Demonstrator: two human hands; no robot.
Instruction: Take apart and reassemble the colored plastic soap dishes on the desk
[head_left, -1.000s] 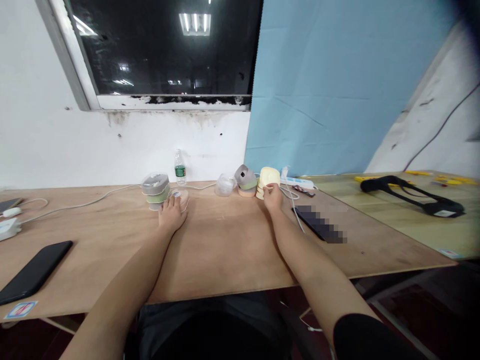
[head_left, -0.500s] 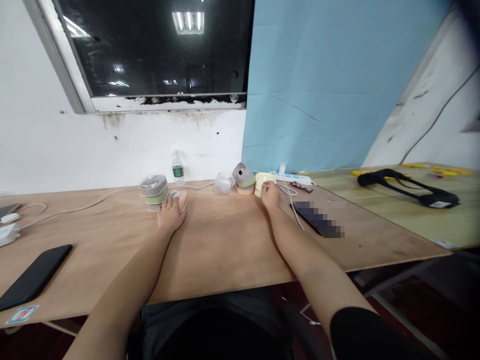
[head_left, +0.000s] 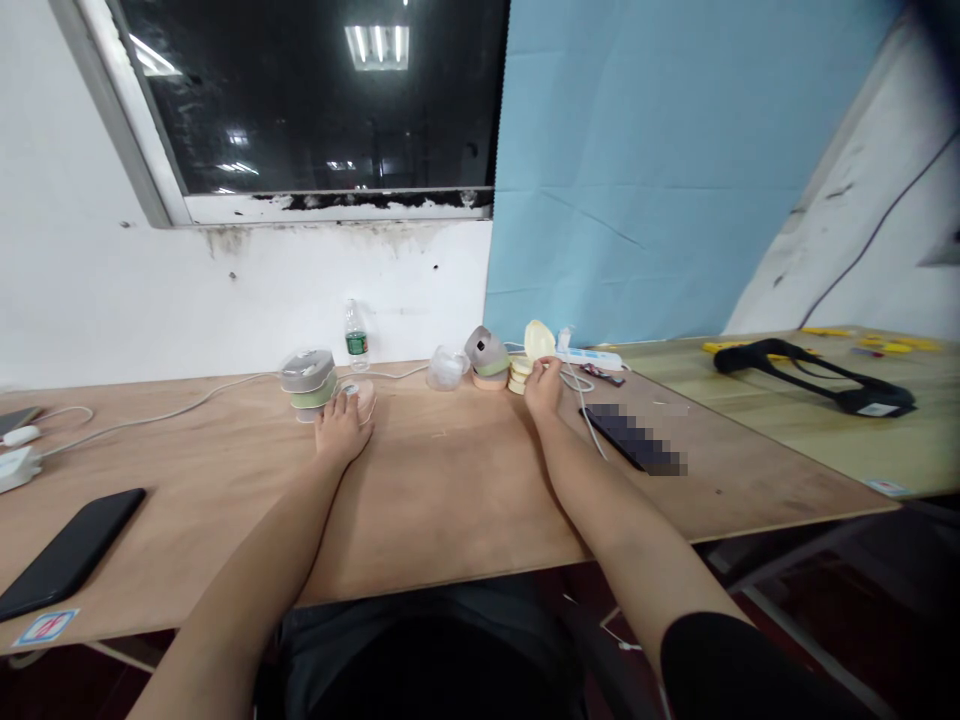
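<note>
My right hand [head_left: 544,386] pinches a pale yellow bowl [head_left: 539,340] by its lower edge, tilted up on its side. Just below and left of it is a short stack of similar pale yellow bowls [head_left: 517,376]. Beside that stack, grey [head_left: 489,348], green and peach pieces sit piled, the grey one tipped. My left hand [head_left: 343,427] lies flat with its fingers apart, touching a pink round container [head_left: 365,396]. Next to it stands a stack of lidded containers [head_left: 308,372], grey over green.
Clear plastic cups [head_left: 448,368] lie between the piles. A bottle [head_left: 357,336] stands by the wall. White cables and a power strip [head_left: 592,358] run along the back. Phones lie left [head_left: 71,550] and right [head_left: 634,438]. A black frame [head_left: 817,375] rests on the right-hand table.
My right hand has lifted the top yellow bowl off its stack and tilted it upward. My left hand stays where it was.
</note>
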